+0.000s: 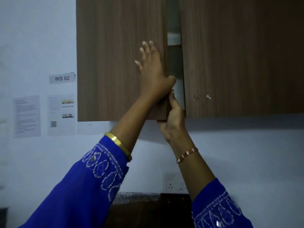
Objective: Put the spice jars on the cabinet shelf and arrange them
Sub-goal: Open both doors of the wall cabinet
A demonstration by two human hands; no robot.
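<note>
Left cabinet door [120,60] ajar, narrow gap at right edge. Left hand [153,68] flat on door face near gap, fingers straight. Right hand [172,116] gripping door's lower corner, fingers curled round edge. Spice jars unseen.

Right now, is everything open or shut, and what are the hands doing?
Left cabinet door: slightly ajar, gap showing.
Right cabinet door: shut.
Left hand: fingers straight, flat against the left door.
Right hand: grips the left door's bottom corner.
Spice jars: not in view.
</note>
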